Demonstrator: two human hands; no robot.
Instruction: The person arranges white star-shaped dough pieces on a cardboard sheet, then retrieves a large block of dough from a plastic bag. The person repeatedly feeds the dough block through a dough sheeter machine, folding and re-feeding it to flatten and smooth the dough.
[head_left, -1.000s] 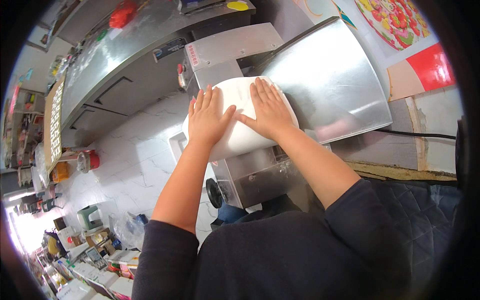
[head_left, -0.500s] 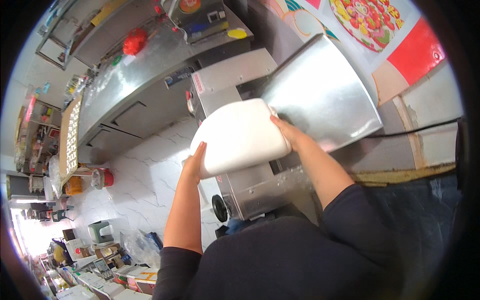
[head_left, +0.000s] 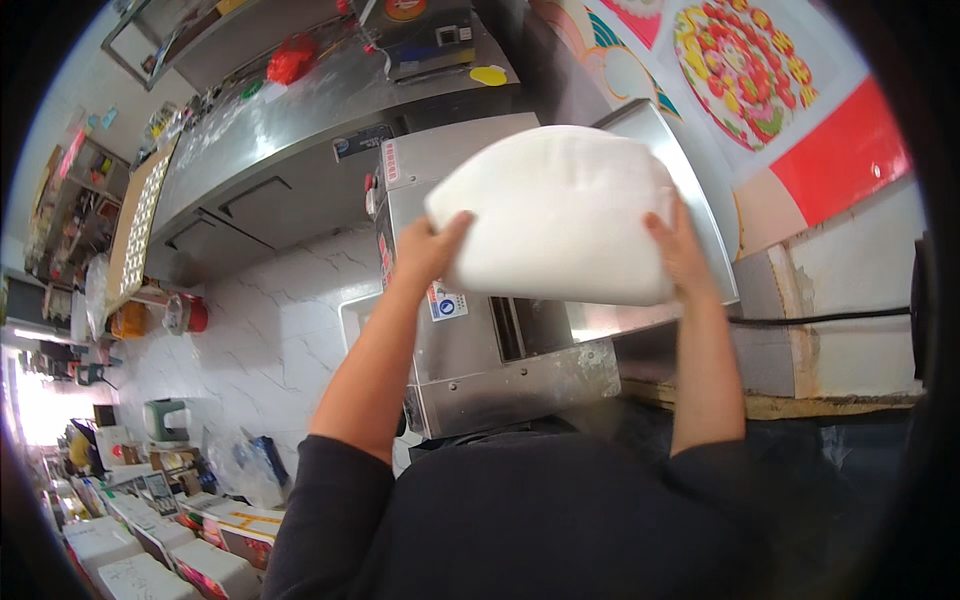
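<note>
Left hand (head_left: 432, 248) and right hand (head_left: 678, 250) each clasp an end of the dough (head_left: 560, 215), now lifted clear above the steel machine (head_left: 470, 350); a second ago it lay pressed flat on the tray at 1 o'clock. Dough hides that tray and most fingers; the worktop (head_left: 290, 120) lies at 11 o'clock.

round blue-white label (head_left: 449, 303) on machine front | red-white poster (head_left: 760, 75) on wall | boxes (head_left: 215, 562) lower left
</note>
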